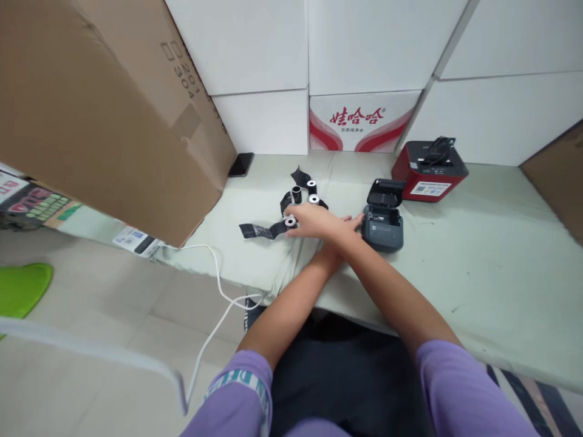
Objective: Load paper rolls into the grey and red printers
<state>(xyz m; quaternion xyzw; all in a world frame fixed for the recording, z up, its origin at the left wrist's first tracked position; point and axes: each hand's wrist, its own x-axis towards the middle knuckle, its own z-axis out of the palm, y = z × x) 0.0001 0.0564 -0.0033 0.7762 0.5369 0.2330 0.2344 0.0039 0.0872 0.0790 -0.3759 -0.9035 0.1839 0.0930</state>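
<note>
My forearms cross, the right one over the left. My right hand (312,220) reaches to the left and closes its thumb and fingers around a small black ribbon roll (290,223) with a white core. A strip of black film (257,230) trails left from that roll. More black rolls (312,188) with loose film stand just beyond the hand. My left hand (337,247) is partly hidden under my right wrist. Its visible fingers stretch out against the left side of a dark grey label printer (383,229), whose lid (386,193) is raised.
A red and black printer-like box (429,173) stands at the back right with black film on top. White cartons (364,118) line the back. A big brown carton (113,115) rises at left, beside a phone (241,164). A white cable (217,273) hangs over the front edge.
</note>
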